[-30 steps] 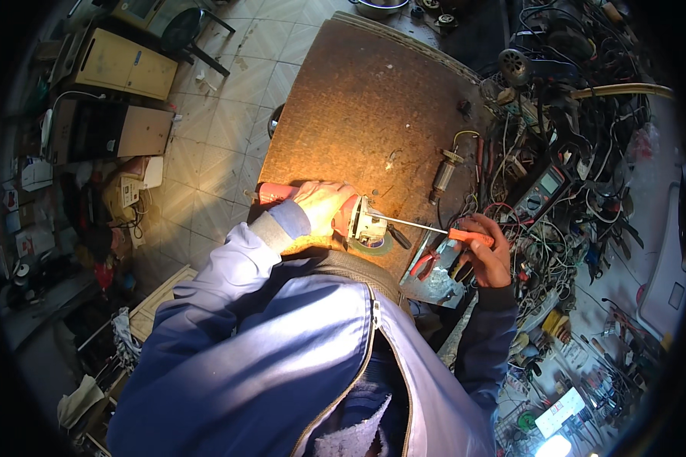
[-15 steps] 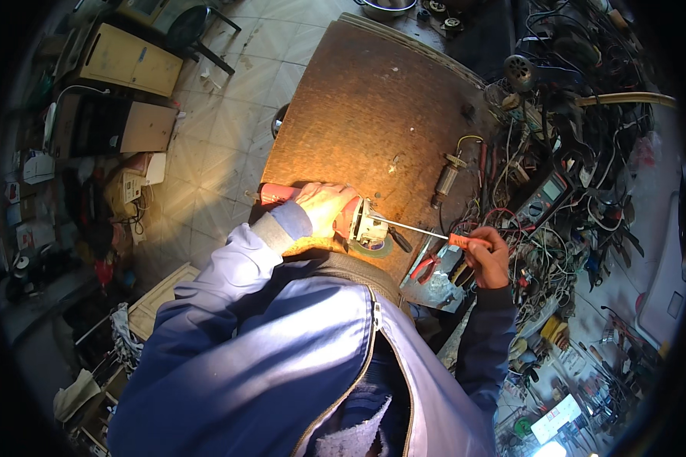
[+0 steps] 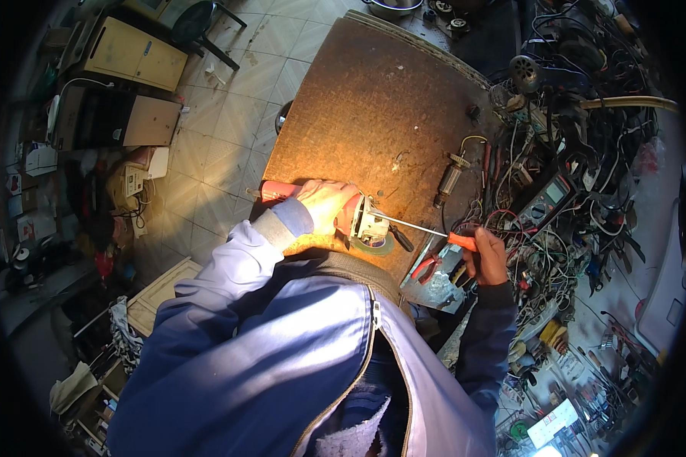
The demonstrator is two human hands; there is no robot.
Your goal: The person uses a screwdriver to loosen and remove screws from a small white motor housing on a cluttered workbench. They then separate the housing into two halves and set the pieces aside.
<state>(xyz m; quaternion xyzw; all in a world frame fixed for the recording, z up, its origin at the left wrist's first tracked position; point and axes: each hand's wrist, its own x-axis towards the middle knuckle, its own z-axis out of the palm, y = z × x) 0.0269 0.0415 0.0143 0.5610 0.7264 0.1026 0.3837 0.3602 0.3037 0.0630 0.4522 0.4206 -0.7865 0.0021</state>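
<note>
1. Red angle grinder [image 3: 343, 215], lying on its side at the near edge of the brown desk [image 3: 381, 107], metal head and disc toward the right.
2. Left hand [image 3: 324, 204], fingers clamped over the grinder body.
3. Screwdriver [image 3: 427, 230] with orange handle, thin shaft reaching left to the grinder head, tip touching it.
4. Right hand [image 3: 486, 257], fingers closed around the screwdriver handle.
5. Red-handled pliers [image 3: 425, 268], just beside the right hand.
6. Multimeter [image 3: 545, 199] among tangled wires [image 3: 587, 152], farther right.
7. Tiled floor [image 3: 229, 129], left of the desk.
</note>
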